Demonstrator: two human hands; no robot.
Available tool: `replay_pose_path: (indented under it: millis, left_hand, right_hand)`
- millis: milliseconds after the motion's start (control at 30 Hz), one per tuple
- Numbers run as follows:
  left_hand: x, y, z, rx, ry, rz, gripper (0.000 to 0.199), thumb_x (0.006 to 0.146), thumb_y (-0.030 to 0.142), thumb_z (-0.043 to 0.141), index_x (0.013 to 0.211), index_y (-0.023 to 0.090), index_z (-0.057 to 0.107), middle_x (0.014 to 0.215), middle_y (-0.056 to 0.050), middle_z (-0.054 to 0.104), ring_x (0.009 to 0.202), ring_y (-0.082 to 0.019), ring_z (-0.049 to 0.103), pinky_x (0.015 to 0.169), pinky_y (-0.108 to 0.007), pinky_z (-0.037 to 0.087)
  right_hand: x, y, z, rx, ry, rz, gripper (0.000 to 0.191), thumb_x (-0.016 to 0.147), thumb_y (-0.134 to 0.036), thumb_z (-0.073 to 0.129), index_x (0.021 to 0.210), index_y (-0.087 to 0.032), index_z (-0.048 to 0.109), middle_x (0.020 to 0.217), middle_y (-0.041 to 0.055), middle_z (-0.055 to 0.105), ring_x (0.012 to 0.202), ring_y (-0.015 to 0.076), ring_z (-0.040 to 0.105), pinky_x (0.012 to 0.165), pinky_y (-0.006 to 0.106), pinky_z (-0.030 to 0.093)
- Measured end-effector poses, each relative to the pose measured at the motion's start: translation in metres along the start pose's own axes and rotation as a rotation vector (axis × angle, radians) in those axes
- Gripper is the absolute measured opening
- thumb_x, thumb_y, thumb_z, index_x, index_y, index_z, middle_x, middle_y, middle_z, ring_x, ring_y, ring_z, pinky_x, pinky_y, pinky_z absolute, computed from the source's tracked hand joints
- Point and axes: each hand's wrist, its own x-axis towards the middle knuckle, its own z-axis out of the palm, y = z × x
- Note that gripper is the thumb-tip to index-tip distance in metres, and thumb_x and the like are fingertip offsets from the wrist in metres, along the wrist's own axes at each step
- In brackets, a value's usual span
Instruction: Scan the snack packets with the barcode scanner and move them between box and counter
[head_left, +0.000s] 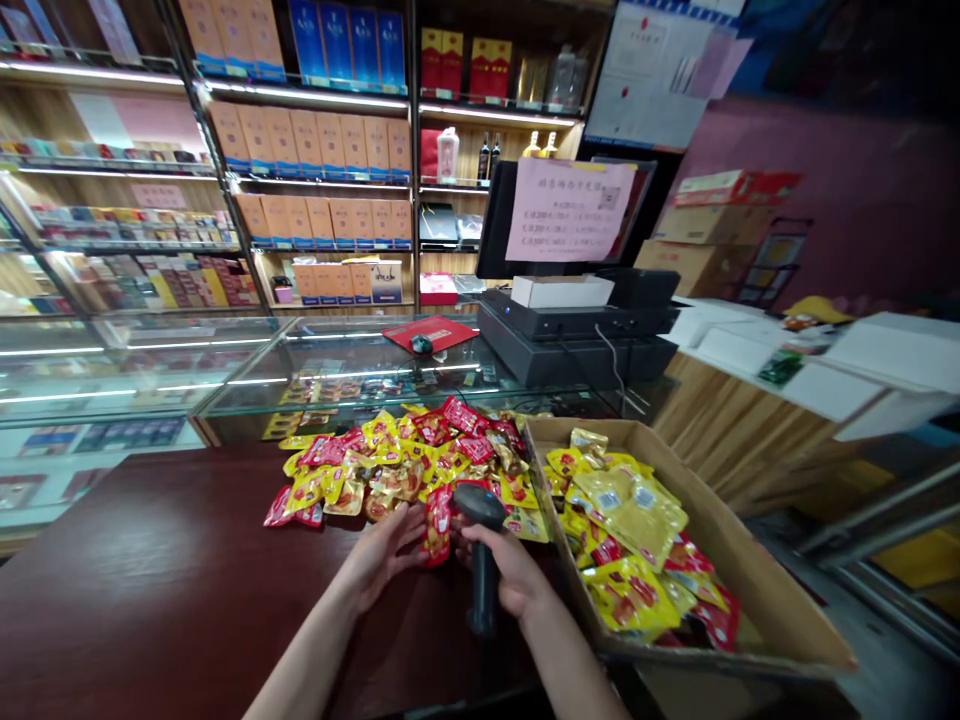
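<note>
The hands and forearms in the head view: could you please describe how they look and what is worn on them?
The left hand and right hand are bare, without gloves. No sleeve shows on the left forearm or right forearm, nor a watch or bracelet.

Shop: lit shelves point(322, 185) of boxed goods, glass display case point(247, 385), till point(574, 335), barcode scanner point(482, 510).

Cardboard box point(739, 560): floor hidden beneath packets.
Snack packets point(382, 450), left of box: lower ones covered by upper ones.
Right hand point(514, 570), left of box: fingers partly hidden by barcode scanner point(484, 585).
Forearms point(307, 645), left of box: cut off by bottom edge.
Pink notice point(562, 210), above box: small print illegible.
</note>
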Motion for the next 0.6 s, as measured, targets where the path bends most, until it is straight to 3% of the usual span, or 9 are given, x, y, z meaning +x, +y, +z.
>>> replay_pose_path:
  millis: [133,233,400,600]
  left_hand:
    - [0.004,-0.005,0.006,0.183,-0.076,0.072,0.041,0.076,0.045,0.067,0.1,0.013,0.067,0.108,-0.017,0.067,0.094,-0.025,0.065,0.076,-0.033,0.053]
    - [0.01,-0.01,0.004,0.245,-0.068,0.168,0.037,0.07,0.042,0.073,0.089,0.011,0.068,0.088,-0.013,0.071,0.07,-0.019,0.067,0.068,-0.029,0.052]
    - [0.019,-0.007,-0.001,0.145,-0.072,0.165,0.043,0.063,0.034,0.08,0.098,0.013,0.065,0.092,-0.012,0.071,0.074,-0.021,0.068,0.073,-0.034,0.052]
    - [0.034,0.009,0.008,0.116,-0.023,0.241,0.043,0.061,0.03,0.081,0.097,0.013,0.064,0.09,-0.009,0.072,0.078,-0.021,0.068,0.077,-0.034,0.052]
  right_hand:
    - [-0.005,0.002,0.016,-0.083,-0.094,-0.001,0.029,0.056,-0.014,0.073,0.085,-0.013,0.07,0.085,0.007,0.073,0.077,0.0178,0.069,0.072,0.027,0.052]
    - [-0.009,0.003,0.024,-0.127,-0.148,-0.005,0.027,0.057,-0.015,0.073,0.083,-0.012,0.071,0.083,0.0078,0.073,0.078,0.0198,0.069,0.076,0.03,0.051]
    - [-0.009,0.001,0.022,-0.204,-0.067,-0.084,0.031,0.058,-0.018,0.074,0.089,-0.013,0.07,0.09,0.007,0.072,0.082,0.0184,0.067,0.077,0.031,0.051]
    - [-0.012,-0.006,0.021,-0.263,-0.012,-0.117,0.035,0.057,-0.027,0.077,0.088,-0.014,0.067,0.088,0.0059,0.069,0.078,0.0194,0.066,0.062,0.029,0.053]
